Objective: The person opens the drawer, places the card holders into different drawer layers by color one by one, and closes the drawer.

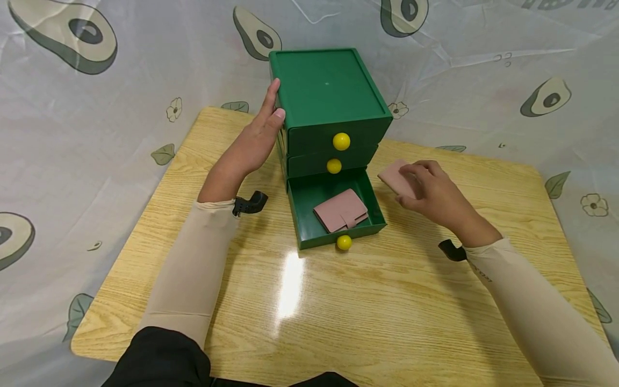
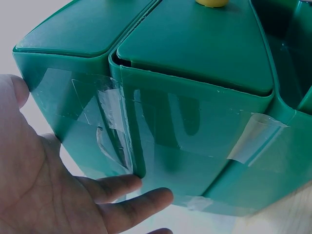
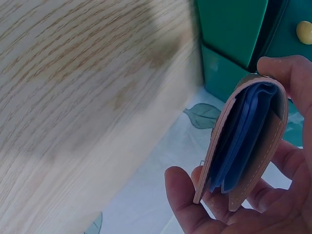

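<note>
A green drawer cabinet [image 1: 333, 86] with yellow knobs stands on the table, its bottom drawer [image 1: 304, 226] pulled out. In that drawer lies a pink wallet [image 1: 340, 209] with its strap toward the front. My left hand [image 1: 253, 142] rests on the cabinet's left side, fingers extended; the left wrist view shows the fingers [image 2: 119, 187] along the taped green side. To the right of the open drawer, my right hand [image 1: 437, 196] holds a second pink wallet [image 1: 398, 176] above the table. Blue inner sleeves [image 3: 248, 131] show inside this folded wallet in the right wrist view.
The wood-grain table [image 1: 377, 317] has a bright reflection in front of the drawer. A pale cloth [image 1: 145, 48] with an avocado print hangs behind and around the table. The upper two drawers, with yellow knobs [image 1: 341, 141], are closed.
</note>
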`<state>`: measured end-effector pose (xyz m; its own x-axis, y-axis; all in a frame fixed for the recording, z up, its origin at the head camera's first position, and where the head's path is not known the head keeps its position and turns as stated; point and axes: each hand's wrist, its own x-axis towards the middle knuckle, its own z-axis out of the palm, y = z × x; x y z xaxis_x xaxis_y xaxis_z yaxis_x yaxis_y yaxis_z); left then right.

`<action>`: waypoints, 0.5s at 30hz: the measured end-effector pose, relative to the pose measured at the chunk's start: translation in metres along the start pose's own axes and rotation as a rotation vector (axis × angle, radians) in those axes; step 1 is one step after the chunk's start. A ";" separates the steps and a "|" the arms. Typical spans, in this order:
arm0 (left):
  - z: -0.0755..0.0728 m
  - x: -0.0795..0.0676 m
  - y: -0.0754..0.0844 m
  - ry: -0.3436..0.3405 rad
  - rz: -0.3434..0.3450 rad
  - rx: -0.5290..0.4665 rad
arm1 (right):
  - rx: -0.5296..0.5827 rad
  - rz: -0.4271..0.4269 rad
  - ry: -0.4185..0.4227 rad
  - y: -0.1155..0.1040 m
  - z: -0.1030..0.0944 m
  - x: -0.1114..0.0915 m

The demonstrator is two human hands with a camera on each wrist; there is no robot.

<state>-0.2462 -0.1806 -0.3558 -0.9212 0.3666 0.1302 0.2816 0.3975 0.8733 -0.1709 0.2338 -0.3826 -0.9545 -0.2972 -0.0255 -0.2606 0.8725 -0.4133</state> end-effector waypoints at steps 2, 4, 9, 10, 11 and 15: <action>0.000 0.000 0.000 0.000 0.002 -0.002 | -0.002 -0.004 -0.002 -0.001 0.000 0.000; 0.000 0.000 0.000 0.000 0.003 -0.004 | -0.002 -0.008 -0.002 -0.003 0.000 -0.001; -0.001 -0.001 0.001 -0.002 0.023 -0.032 | -0.002 -0.034 0.008 -0.007 -0.001 -0.003; -0.001 -0.001 0.001 -0.002 0.027 -0.037 | -0.001 -0.037 0.009 -0.008 -0.001 -0.003; -0.001 -0.001 0.001 -0.002 0.031 -0.040 | 0.000 -0.038 0.008 -0.009 -0.001 -0.004; -0.001 -0.001 0.001 -0.005 0.033 -0.039 | 0.001 -0.040 0.001 -0.012 -0.001 -0.005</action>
<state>-0.2449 -0.1812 -0.3547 -0.9101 0.3834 0.1572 0.3014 0.3521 0.8861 -0.1632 0.2256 -0.3769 -0.9434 -0.3315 -0.0079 -0.2985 0.8593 -0.4153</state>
